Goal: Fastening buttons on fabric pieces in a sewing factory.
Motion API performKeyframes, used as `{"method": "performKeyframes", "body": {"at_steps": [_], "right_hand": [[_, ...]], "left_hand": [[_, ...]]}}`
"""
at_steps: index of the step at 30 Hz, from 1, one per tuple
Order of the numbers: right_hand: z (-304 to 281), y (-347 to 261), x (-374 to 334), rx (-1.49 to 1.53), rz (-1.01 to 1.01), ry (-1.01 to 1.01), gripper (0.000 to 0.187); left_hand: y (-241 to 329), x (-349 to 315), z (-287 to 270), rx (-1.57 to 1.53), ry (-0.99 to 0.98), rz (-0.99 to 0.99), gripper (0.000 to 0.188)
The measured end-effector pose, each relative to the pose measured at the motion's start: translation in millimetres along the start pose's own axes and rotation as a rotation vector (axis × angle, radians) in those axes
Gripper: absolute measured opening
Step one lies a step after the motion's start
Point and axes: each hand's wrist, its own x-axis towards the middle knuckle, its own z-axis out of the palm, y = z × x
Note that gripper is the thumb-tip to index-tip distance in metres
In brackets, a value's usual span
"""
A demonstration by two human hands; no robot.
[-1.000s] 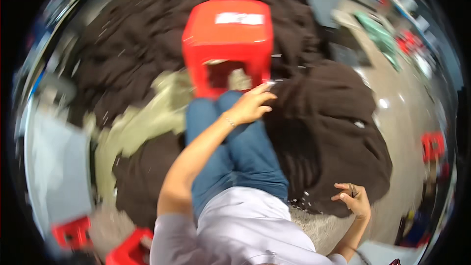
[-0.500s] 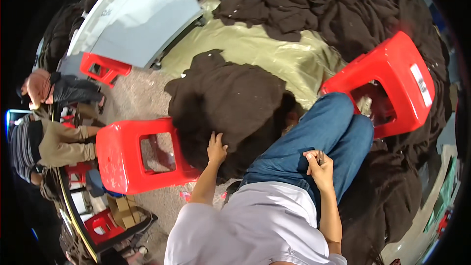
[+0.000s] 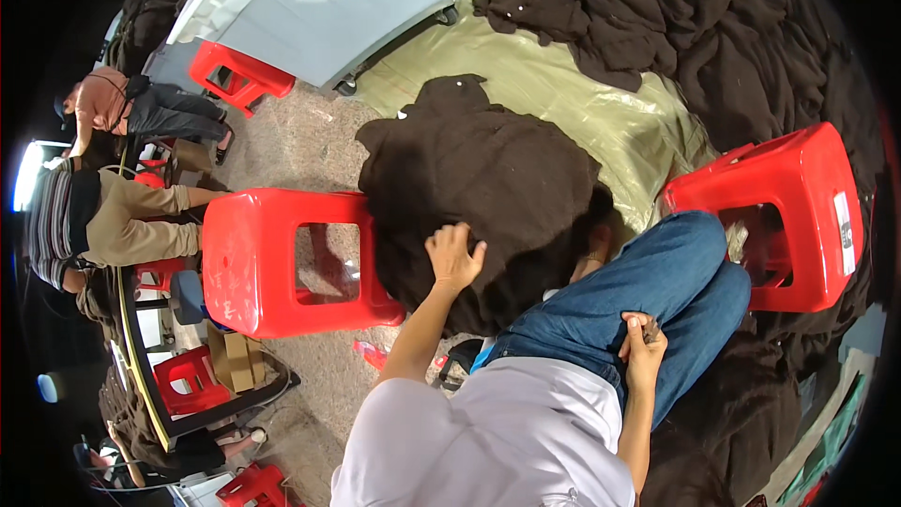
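Observation:
A bundle of dark brown fabric (image 3: 488, 174) lies heaped in front of me, between a red stool and my knees. My left hand (image 3: 456, 258) rests on its near side, fingers spread over the cloth and gripping nothing. Above my thighs, in blue jeans (image 3: 648, 263), my right hand (image 3: 644, 347) is closed. Its thumb and fingers hold a small dark object (image 3: 651, 330), too small and shadowed to name.
A red plastic stool (image 3: 235, 263) stands left of the bundle, another (image 3: 815, 216) at the right. Yellowish plastic sheeting (image 3: 526, 66) lies under more brown fabric (image 3: 694, 9). A grey wheeled bin (image 3: 328, 0) is at far left. Two people (image 3: 122, 207) bend over at the left.
The whole view has shifted, so most things sit further right. My left hand still lies on the fabric, fingers now more spread. My right hand stays closed on the small dark object, turned slightly.

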Motion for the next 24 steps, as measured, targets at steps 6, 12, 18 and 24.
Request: {"method": "performKeyframes", "body": {"at_steps": [6, 12, 18, 24], "right_hand": [[4.1, -2.4, -0.9, 0.014, -0.002, -0.022, 0.021], [-0.6, 0.5, 1.2, 0.035, 0.006, 0.028, 0.02], [3.1, -1.3, 0.8, 0.019, 0.027, -0.018, 0.019], [-0.6, 0.5, 0.2, 0.028, 0.004, -0.002, 0.02]], "left_hand": [[-66.6, 63.8, -8.2, 0.147, 0.343, -0.78, 0.072], [37.9, 54.7, -37.7, -0.509, -0.364, 0.096, 0.031], [81.1, -30.9, -15.7, -0.943, -0.663, 0.031, 0.035], [56.6, -17.5, -21.0, -0.626, -0.763, 0.202, 0.044]]}}
